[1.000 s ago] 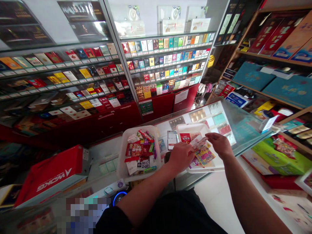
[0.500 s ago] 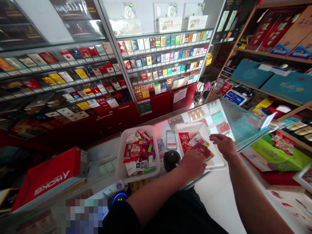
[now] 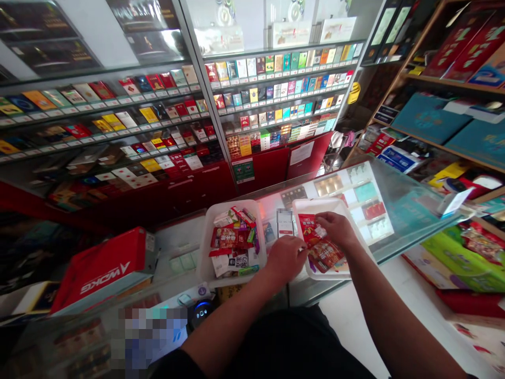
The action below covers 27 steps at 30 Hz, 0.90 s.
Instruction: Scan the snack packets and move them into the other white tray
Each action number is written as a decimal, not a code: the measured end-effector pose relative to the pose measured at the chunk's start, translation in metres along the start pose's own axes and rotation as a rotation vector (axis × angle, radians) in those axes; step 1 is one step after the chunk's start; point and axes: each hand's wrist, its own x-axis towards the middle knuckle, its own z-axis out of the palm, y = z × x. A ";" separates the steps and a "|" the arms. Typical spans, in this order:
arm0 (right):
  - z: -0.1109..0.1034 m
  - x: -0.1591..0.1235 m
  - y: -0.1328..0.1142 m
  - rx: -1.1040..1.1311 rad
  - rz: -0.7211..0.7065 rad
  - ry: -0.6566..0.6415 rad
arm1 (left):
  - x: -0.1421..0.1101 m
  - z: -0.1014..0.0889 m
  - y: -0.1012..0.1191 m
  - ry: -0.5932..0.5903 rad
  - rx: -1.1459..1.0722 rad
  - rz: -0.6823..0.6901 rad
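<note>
My right hand (image 3: 336,229) reaches into the right white plastic tray (image 3: 357,238), its fingers pinched at the upper corner of a red snack packet (image 3: 307,227). A second red-brown snack packet (image 3: 326,256) lies just below it in the tray, over other colourful wrappers mostly hidden. My left hand (image 3: 287,257) is at the tray's left edge, fingers curled together close to the packets; whatever they may pinch is hidden. To the left stands a white tub (image 3: 202,263) heaped with assorted snack packets (image 3: 232,239).
A phone (image 3: 284,225) lies on the glass counter (image 3: 406,210) between the containers. At left sits a red shoebox (image 3: 106,271), near a small round device with a blue light (image 3: 203,310). Shelves of cigarette packs (image 3: 276,92) stand opposite; boxes (image 3: 434,121) fill shelving at right.
My right hand has moved left and down onto the packets. My left hand has drawn back left from the tray's middle, uncovering the red-brown packet. The view has shifted slightly.
</note>
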 end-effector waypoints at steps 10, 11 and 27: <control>0.069 -0.009 -0.072 -0.028 -0.161 -0.224 | -0.047 -0.051 -0.068 0.211 -0.003 -0.363; 0.076 -0.011 -0.078 -0.036 -0.175 -0.250 | -0.052 -0.056 -0.077 0.230 -0.013 -0.414; 0.183 -0.044 -0.134 -0.285 -0.377 -0.584 | -0.105 -0.090 -0.163 0.365 0.079 -0.949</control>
